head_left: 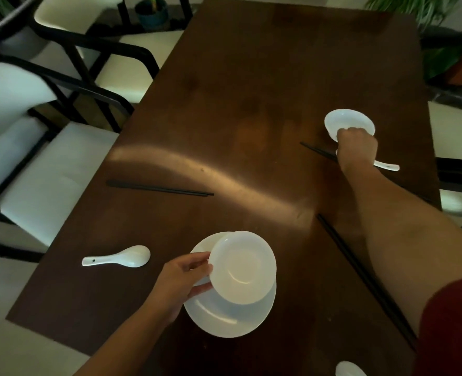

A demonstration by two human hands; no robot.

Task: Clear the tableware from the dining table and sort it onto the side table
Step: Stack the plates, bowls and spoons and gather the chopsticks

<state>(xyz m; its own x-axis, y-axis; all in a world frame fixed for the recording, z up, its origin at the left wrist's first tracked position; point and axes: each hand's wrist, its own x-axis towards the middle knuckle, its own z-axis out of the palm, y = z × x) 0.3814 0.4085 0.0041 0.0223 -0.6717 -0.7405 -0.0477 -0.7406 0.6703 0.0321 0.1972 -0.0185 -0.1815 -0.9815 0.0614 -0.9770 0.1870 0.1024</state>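
dark wooden desk [251, 104], glare band across it. left hand [181, 280] pinches stacked white plates [240, 270] at near edge. right hand [355, 149] grips small dish [346, 120] far right. chopsticks [159, 189], spoon [118, 258] lie loose. white-cushioned chairs [48, 169] left, plants [419, 9] behind.
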